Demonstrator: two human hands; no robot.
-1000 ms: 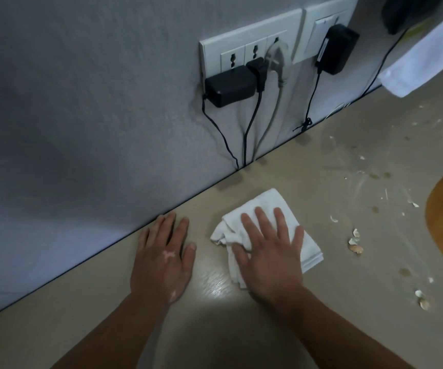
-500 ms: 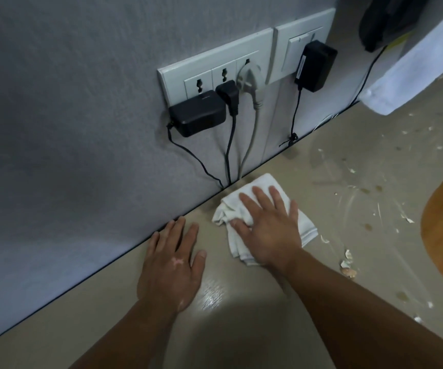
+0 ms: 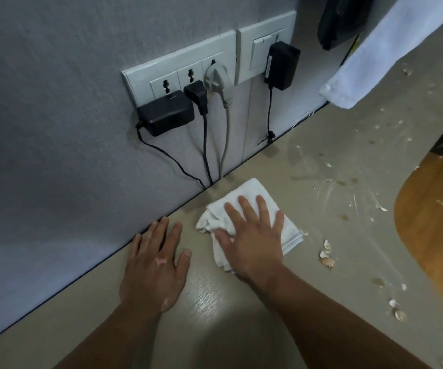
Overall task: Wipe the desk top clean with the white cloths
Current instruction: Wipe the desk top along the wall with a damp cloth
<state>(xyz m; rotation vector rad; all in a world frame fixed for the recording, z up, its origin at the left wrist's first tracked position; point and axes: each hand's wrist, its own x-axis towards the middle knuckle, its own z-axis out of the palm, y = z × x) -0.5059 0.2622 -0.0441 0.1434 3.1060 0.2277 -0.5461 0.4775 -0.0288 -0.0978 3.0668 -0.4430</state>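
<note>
My right hand (image 3: 255, 241) presses flat on the white cloth (image 3: 244, 206); my left hand (image 3: 152, 265) rests open on the table (image 3: 215, 315) beside it.

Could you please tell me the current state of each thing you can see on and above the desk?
right hand: open, pressing flat on the white cloth.
left hand: open, flat on the bare desk top.
white cloth: folded, pinned under the right hand.
desk top: dirty, littered with shell bits right of the cloth.
second white cloth: far right, untouched.
black adapter: plugged in.
grey plug: plugged in.
</note>
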